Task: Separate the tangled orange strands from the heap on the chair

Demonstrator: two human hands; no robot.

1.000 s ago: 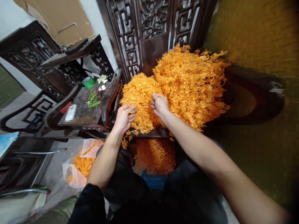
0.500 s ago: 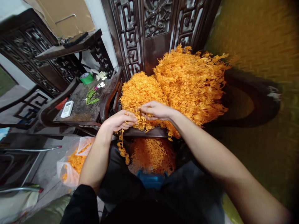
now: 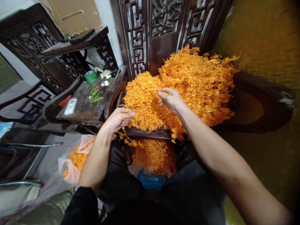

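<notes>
A large heap of curly orange strands (image 3: 197,84) lies on a dark wooden seat (image 3: 152,133). At the heap's front left edge, my left hand (image 3: 119,119) is closed on an orange strand, whose knobbly tail hangs below the palm toward my lap. My right hand (image 3: 170,99) is over the middle of the heap, apart from the left, with thumb and fingers pinched together; whatever is between the fingertips is too small to make out. More orange strands (image 3: 153,153) fill a container between my knees, with a blue part (image 3: 151,180) at its near side.
On the wooden chair at left (image 3: 86,107) lie green tape (image 3: 90,76), green stems (image 3: 95,94), white flowers (image 3: 105,74) and a blurred white object (image 3: 70,106). A plastic bag of orange pieces (image 3: 72,167) is on the floor. Carved wooden backrest (image 3: 164,47) stands behind the heap.
My right hand has moved away from my left, up and to the right over the heap. The strand's tail under my left hand has swung to the right. The view has shifted slightly.
</notes>
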